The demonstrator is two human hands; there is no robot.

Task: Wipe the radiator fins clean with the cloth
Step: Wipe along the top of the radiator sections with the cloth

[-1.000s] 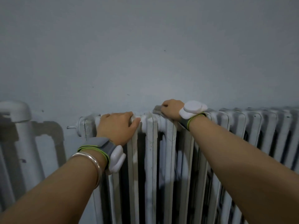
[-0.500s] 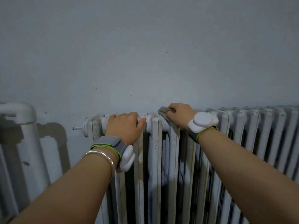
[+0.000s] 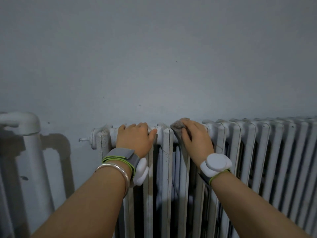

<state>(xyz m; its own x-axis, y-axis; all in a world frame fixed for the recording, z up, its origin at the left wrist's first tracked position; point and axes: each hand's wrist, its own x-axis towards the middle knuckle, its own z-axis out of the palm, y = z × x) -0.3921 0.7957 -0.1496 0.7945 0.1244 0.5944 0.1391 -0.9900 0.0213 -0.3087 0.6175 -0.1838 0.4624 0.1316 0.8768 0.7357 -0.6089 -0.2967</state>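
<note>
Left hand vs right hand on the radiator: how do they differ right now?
The left hand is bare and grips the radiator top near its end; the right hand presses a grey cloth onto the top a few fins farther along. The left wrist carries a silver bangle behind its strap; the right wrist has none. The left hand's white wrist device hangs at the side; the right's sits on top. Both rest on the radiator top.

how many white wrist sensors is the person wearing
2. One white sensor sits on the left wrist, beside a silver bangle. The other white sensor sits on the right wrist, behind the right hand pressing the cloth on the radiator.
</note>
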